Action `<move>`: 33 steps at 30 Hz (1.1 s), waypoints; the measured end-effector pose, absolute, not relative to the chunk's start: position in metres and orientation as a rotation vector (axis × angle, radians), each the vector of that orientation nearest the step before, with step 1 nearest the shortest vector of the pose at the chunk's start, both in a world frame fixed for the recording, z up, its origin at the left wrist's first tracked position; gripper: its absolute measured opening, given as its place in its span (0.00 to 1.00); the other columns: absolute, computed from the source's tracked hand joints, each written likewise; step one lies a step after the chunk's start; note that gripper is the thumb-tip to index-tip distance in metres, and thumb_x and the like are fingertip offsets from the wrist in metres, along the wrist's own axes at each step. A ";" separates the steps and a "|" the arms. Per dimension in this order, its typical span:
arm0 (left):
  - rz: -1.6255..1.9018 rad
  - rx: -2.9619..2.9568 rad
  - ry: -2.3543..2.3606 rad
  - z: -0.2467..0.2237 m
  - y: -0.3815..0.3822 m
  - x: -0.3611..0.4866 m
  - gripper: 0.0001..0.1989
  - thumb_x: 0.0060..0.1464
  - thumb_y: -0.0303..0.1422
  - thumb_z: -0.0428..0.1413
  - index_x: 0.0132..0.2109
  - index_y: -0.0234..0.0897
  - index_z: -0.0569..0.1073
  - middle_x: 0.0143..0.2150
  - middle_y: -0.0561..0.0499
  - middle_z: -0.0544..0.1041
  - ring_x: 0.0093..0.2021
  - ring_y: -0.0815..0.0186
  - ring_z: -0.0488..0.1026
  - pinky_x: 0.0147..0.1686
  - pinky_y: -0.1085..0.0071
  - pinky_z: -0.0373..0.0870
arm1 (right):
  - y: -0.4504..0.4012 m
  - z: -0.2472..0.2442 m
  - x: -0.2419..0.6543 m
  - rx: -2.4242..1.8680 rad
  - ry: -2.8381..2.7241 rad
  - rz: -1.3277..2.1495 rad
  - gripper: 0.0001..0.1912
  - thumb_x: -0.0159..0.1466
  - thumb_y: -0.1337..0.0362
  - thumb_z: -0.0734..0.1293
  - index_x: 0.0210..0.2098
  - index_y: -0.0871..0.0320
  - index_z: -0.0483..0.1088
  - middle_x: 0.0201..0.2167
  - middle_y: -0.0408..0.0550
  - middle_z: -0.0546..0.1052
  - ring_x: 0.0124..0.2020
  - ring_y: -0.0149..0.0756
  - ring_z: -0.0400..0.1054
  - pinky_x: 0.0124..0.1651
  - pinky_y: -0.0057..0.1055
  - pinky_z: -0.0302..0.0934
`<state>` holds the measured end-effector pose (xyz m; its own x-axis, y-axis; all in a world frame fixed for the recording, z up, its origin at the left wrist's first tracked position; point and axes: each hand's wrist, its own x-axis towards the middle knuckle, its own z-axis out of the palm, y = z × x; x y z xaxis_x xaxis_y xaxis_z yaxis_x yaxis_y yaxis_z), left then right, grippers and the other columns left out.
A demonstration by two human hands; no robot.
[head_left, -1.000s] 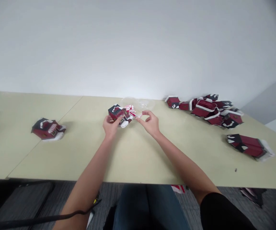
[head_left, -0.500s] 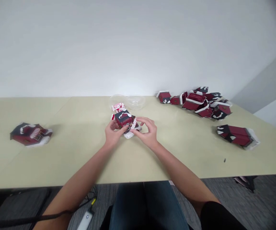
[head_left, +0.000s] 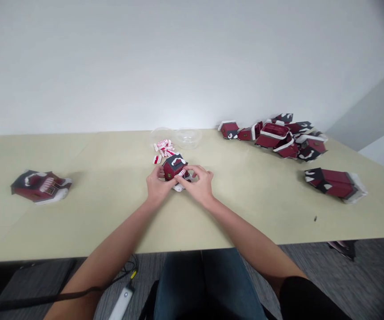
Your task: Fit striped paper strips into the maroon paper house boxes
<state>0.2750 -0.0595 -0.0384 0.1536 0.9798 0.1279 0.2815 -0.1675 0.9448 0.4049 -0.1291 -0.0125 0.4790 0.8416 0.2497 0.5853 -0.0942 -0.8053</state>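
A small dark-red model house [head_left: 174, 164] with a black, snow-trimmed roof is in front of me at mid-table. My left hand [head_left: 156, 185] is closed around its left side, thumb toward the front. Between the thumb and fingers of my right hand [head_left: 200, 184] is a red-and-white striped awning piece [head_left: 182, 172], pressed against the house front. My fingers partly hide both the piece and the front wall. Just behind the house lie several loose striped pieces [head_left: 165, 146], with a red-and-white piece [head_left: 157, 159] beside them.
Clear plastic dishes [head_left: 189, 138] stand near the wall. A similar house with a striped awning [head_left: 42, 186] sits at the left. Several red house parts [head_left: 274, 135] are heaped at the back right, with another house [head_left: 335, 183] nearer. A tiny dark bit [head_left: 315, 218] lies near the front edge.
The house has been turned a little in my hands, and the striped awning piece now lies against its front. My right hand has shifted slightly left. The camera view has moved slightly.
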 end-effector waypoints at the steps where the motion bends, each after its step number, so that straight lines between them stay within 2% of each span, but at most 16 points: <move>1: 1.050 1.621 1.258 -0.036 -0.060 0.275 0.18 0.35 0.35 0.66 0.37 0.35 0.74 0.33 0.51 0.78 0.31 0.66 0.73 0.34 0.71 0.70 | -0.129 -0.013 0.405 -1.784 -1.199 0.345 0.16 0.52 0.52 0.76 0.37 0.52 0.76 0.40 0.44 0.80 0.36 0.39 0.71 0.56 0.48 0.51; 7: 1.029 1.738 1.277 -0.031 -0.062 0.275 0.19 0.36 0.35 0.64 0.39 0.36 0.74 0.33 0.52 0.78 0.33 0.65 0.75 0.37 0.70 0.72 | -0.126 -0.022 0.404 -1.621 -1.116 0.387 0.16 0.50 0.56 0.76 0.35 0.55 0.76 0.37 0.46 0.78 0.38 0.38 0.73 0.49 0.38 0.63; 10: 1.045 1.808 1.268 -0.033 -0.061 0.274 0.19 0.37 0.37 0.65 0.39 0.36 0.73 0.34 0.52 0.79 0.33 0.64 0.76 0.38 0.69 0.73 | -0.124 -0.027 0.405 -1.572 -1.065 0.414 0.15 0.49 0.57 0.77 0.34 0.56 0.78 0.36 0.47 0.78 0.40 0.39 0.73 0.47 0.36 0.66; 18: 1.061 1.946 1.293 -0.043 -0.059 0.273 0.21 0.38 0.40 0.66 0.40 0.36 0.73 0.35 0.49 0.80 0.35 0.60 0.77 0.42 0.63 0.74 | -0.121 -0.032 0.408 -1.543 -0.868 0.593 0.20 0.42 0.54 0.80 0.32 0.58 0.79 0.36 0.49 0.79 0.40 0.41 0.74 0.49 0.37 0.68; 27: 1.112 2.024 1.317 -0.045 -0.060 0.274 0.21 0.37 0.42 0.66 0.37 0.37 0.71 0.33 0.50 0.79 0.33 0.61 0.76 0.43 0.62 0.72 | -0.121 -0.029 0.413 -1.520 -0.891 0.652 0.19 0.41 0.54 0.80 0.31 0.55 0.81 0.38 0.49 0.79 0.41 0.41 0.74 0.50 0.39 0.68; 33: 1.094 2.049 1.354 -0.043 -0.063 0.274 0.20 0.35 0.42 0.66 0.35 0.37 0.70 0.31 0.51 0.77 0.31 0.61 0.74 0.43 0.61 0.71 | -0.123 -0.026 0.413 -1.532 -0.954 0.570 0.18 0.42 0.56 0.80 0.32 0.55 0.81 0.36 0.49 0.79 0.40 0.41 0.74 0.49 0.38 0.68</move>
